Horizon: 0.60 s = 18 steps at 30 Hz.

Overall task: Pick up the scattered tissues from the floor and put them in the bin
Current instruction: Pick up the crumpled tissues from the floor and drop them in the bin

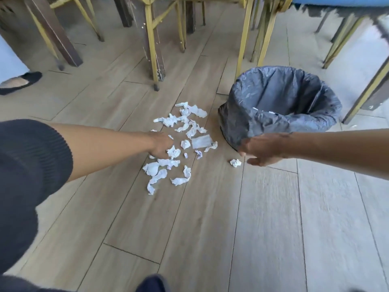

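Pale wood-look planks make up the floor [210, 228], with yellow-framed chair legs [151, 49] and dark table legs [61, 39] standing along its far side. On that floor the left hand [161, 145] reaches down from a bare forearm and a dark ribbed sleeve [31, 165] into the near-left part of the tissue scatter, fingers curled downward against a crumpled tissue [173, 152]; the fingertips are turned away from the camera, so whether this grip has closed on the paper cannot be told. The right hand [263, 149] hovers low beside the near wall of the bin [280, 106], its grip loose and spread, fingers parted and holding nothing, with one small balled tissue [235, 162] lying on the floor just left of its fingertips. Between the two hands the scattered tissues [185, 142] lie in a loose patch: twisted strips at the near edge, small wads in the middle, a flatter folded sheet [201, 141] toward the bin, and more crumpled pieces at the far end. The bin stands upright just right of the patch, lined with a grey-blue plastic bag [315, 114] folded over its rim; inside, at the bottom, a few slivers of white [271, 112] show, most of the interior being shaded by the liner. At the far left a dark flat shoe [21, 82] of another person rests on the floor, and a dark shoe tip [153, 283] shows at the bottom edge.
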{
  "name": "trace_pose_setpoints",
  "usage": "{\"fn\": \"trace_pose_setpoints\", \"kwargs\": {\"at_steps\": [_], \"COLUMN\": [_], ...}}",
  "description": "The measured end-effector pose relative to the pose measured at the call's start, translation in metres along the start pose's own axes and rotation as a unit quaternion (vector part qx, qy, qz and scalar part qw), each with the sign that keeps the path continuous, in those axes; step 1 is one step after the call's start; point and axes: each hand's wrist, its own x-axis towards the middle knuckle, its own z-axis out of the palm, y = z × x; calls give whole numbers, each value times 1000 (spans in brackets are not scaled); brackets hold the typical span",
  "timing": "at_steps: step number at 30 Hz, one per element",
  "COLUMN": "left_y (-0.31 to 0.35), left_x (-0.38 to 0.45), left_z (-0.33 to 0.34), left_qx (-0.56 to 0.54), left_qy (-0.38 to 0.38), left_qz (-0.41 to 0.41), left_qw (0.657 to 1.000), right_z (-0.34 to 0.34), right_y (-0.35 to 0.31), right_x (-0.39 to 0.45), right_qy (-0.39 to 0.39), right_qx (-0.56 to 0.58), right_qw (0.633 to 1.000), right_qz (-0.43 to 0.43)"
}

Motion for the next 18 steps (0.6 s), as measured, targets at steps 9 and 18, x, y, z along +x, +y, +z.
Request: {"fn": "trace_pose_setpoints", "kwargs": {"at_steps": [9, 18], "left_y": [27, 42], "left_x": [58, 66], "left_z": [23, 34], "left_qx": [12, -69], "left_qy": [52, 100], "left_qz": [138, 203], "left_qw": [989, 972], "right_z": [-14, -21], "right_y": [-14, -20], "right_x": [-7, 7], "right_qy": [-138, -145], "right_qx": [16, 82], "right_qw": [985, 973], "right_qz": [106, 161]}}
